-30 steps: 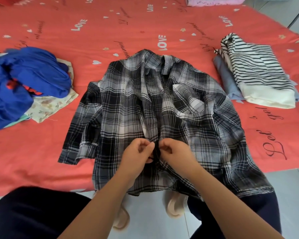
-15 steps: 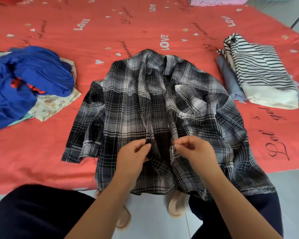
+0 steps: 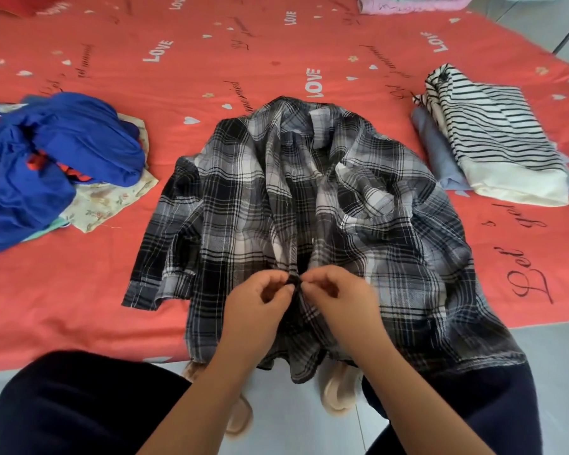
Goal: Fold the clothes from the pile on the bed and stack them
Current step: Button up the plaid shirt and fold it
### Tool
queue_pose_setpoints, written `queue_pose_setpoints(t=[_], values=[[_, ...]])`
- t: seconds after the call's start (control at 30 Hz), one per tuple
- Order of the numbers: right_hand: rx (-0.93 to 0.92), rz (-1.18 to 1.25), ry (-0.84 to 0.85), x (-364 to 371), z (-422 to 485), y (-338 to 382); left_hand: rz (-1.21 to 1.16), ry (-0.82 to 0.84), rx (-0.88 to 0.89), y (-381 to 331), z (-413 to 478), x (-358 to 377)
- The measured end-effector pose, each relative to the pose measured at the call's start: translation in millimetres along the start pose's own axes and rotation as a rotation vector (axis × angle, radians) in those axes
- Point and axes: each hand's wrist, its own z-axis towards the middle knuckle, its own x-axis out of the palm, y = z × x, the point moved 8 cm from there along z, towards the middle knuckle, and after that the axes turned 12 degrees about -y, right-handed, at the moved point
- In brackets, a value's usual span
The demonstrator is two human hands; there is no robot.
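Red bedsheet (image 3: 276,54) is covered by plaid shirt (image 3: 230,205), front edges pinched together between left hand (image 3: 257,303) and right hand (image 3: 339,300), unfolded pile (image 3: 53,159) left of them, folded stack (image 3: 500,142) right.

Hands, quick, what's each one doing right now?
Left hand: closed, pinching the plaid shirt at its front opening.
Right hand: closed, pinching the same shirt front.

I see plaid shirt (image 3: 230,205) spread front-up mid-bed, rumpled; unfolded pile (image 3: 46,165) left, folded stack (image 3: 496,149) right.
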Motion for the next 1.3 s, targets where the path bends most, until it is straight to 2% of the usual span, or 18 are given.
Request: queue_pose_setpoints(t=[0.07, 0.23, 0.37, 0.53, 0.67, 0.83, 0.93, 1.03, 1.17, 1.3], values=[[0.144, 0.148, 0.015, 4.8, -0.8, -9.1, 0.042, -0.006, 0.03, 0.6, -1.4, -0.2], [0.313, 0.328, 0.088, 11.2, -4.7, -19.0, 0.121, -0.002, 0.137, -6.1, -6.3, 1.3], [0.377, 0.422, 0.098, 11.0, -6.9, -24.6, 0.191, 0.009, 0.244, -15.4, -11.2, 3.6], [0.402, 0.467, 0.108, 13.3, -8.7, -26.6, 0.197, 0.04, 0.217, -13.2, -11.4, 4.3], [0.394, 0.482, 0.12, 13.8, -8.4, -24.0, 0.133, 0.008, 0.104, -5.7, -9.3, -0.1], [0.441, 0.573, 0.131, 12.3, -7.7, -25.6, -0.224, 0.066, -0.326, 18.5, -10.3, 8.3], [0.458, 0.612, 0.14, 11.6, -9.2, -25.8, -0.339, 0.147, -0.453, 23.6, -15.8, 16.2], [0.435, 0.624, 0.122, 7.5, -7.9, -24.5, -0.257, 0.104, -0.369, 22.9, -12.2, 10.5], [0.37, 0.546, 0.135, 10.0, -8.8, -20.6, 0.018, 0.002, -0.072, 5.8, -7.3, 2.5], [0.341, 0.464, 0.12, 13.7, -8.2, -20.8, 0.169, -0.005, 0.11, -6.2, -10.3, 2.8]])
